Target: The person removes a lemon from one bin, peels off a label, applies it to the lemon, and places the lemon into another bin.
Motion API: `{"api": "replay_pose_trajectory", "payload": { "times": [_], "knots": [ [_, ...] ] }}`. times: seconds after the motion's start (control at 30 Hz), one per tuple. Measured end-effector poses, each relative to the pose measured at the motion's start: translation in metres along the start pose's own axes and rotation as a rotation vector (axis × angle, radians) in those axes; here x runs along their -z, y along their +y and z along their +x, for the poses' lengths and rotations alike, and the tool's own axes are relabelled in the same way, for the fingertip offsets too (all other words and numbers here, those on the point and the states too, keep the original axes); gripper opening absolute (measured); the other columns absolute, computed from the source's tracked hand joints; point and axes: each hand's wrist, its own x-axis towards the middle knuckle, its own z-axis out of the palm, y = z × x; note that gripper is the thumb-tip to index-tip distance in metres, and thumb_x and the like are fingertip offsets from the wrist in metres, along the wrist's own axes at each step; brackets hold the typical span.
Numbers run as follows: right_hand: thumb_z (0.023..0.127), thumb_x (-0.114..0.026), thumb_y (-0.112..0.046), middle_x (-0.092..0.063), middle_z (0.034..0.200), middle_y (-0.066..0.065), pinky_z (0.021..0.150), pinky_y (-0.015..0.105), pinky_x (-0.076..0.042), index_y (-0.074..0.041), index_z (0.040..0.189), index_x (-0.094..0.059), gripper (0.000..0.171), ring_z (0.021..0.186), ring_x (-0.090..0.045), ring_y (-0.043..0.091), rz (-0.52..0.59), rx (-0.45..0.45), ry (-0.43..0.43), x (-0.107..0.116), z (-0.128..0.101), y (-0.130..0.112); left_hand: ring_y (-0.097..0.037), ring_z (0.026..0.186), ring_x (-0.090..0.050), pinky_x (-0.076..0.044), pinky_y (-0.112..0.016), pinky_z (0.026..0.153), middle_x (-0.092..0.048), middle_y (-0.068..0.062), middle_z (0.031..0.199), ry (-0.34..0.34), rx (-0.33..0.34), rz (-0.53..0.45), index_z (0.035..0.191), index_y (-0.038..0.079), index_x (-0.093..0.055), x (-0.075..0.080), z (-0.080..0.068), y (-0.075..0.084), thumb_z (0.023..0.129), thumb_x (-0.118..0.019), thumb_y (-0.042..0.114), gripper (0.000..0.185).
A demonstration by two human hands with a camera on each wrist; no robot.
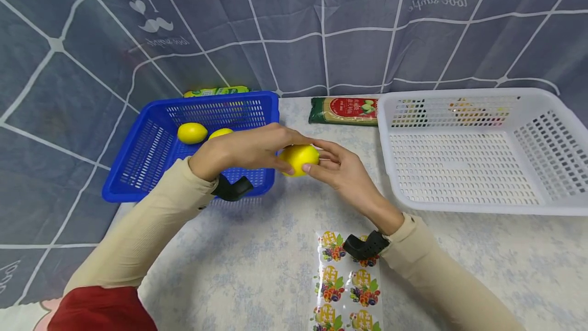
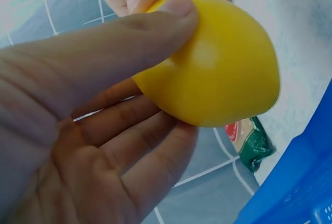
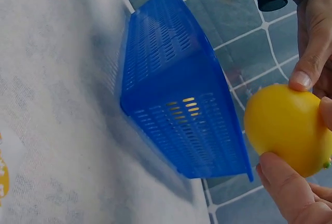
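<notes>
A yellow lemon (image 1: pixel 300 160) is held up between both hands, above the table just right of the blue basket (image 1: pixel 271 116). My left hand (image 1: pixel 259 148) grips it from the left, its thumb pressed across the skin of the lemon (image 2: pixel 228 63) in the left wrist view. From the other side my right hand (image 1: pixel 344 170) pinches the lemon with thumb and fingers. A small green tip shows at one end of the lemon (image 3: pixel 288 125) in the right wrist view. Inside the blue basket lie a lemon (image 1: pixel 192 133) and another lemon (image 1: pixel 221 132), partly hidden by my left arm.
A white basket (image 1: pixel 390 167) stands on the right. Between the baskets, at the back, lies a green and red packet (image 1: pixel 344 110). Another packet (image 1: pixel 218 91) shows behind the blue basket. A sheet of fruit stickers (image 1: pixel 346 280) lies in front, partly under my right wrist.
</notes>
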Motion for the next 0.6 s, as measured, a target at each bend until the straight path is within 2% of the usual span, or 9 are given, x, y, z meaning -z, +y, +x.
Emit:
{"api": "replay_pose_trajectory", "payload": {
  "times": [0.1,0.2,0.33,0.43,0.6],
  "knots": [
    [0.093,-0.069,-0.028,-0.057,0.133,0.01,0.096,0.037,-0.051,-0.012,0.147,-0.043,0.062,0.116,-0.062,0.018,-0.025,0.014,0.012,0.002,-0.002,0.002,-0.018,0.096,-0.058,-0.05,-0.032,0.091,-0.064,-0.005,0.124,0.029,-0.005,0.01,0.141,0.002,-0.051,-0.002,0.002,0.0,0.088,-0.074,0.012,0.058],
    [0.095,-0.067,-0.027,-0.056,0.135,0.01,0.095,0.037,-0.051,-0.012,0.147,-0.043,0.06,0.118,-0.061,0.019,-0.037,0.043,0.026,0.005,-0.005,0.002,-0.02,0.109,-0.058,-0.047,-0.034,0.099,-0.059,-0.009,0.133,0.075,-0.015,0.015,0.141,0.0,-0.05,-0.006,0.002,0.001,0.09,-0.073,0.014,0.058],
    [0.096,-0.065,-0.024,-0.053,0.138,0.011,0.095,0.034,-0.052,-0.009,0.147,-0.042,0.057,0.12,-0.059,0.02,-0.031,0.081,0.052,0.007,-0.009,0.003,-0.024,0.124,-0.053,-0.042,-0.038,0.106,-0.053,-0.012,0.141,0.129,0.013,0.01,0.144,-0.001,-0.046,-0.012,0.001,0.003,0.09,-0.073,0.017,0.063],
    [0.096,-0.065,-0.021,-0.052,0.14,0.011,0.095,0.031,-0.051,-0.006,0.146,-0.042,0.056,0.121,-0.058,0.021,0.002,0.092,0.073,0.008,-0.012,0.004,-0.025,0.124,-0.053,-0.044,-0.038,0.105,-0.053,-0.013,0.141,0.169,0.031,-0.005,0.145,-0.001,-0.043,-0.019,0.0,0.005,0.089,-0.074,0.016,0.066],
    [0.097,-0.063,-0.019,-0.051,0.142,0.01,0.094,0.028,-0.051,-0.005,0.146,-0.041,0.056,0.122,-0.058,0.021,0.05,0.078,0.077,0.01,-0.018,0.006,-0.025,0.118,-0.057,-0.047,-0.035,0.101,-0.057,-0.015,0.135,0.255,0.008,-0.047,0.143,-0.003,-0.045,-0.034,0.001,0.006,0.089,-0.073,0.009,0.063]
  ]
}}
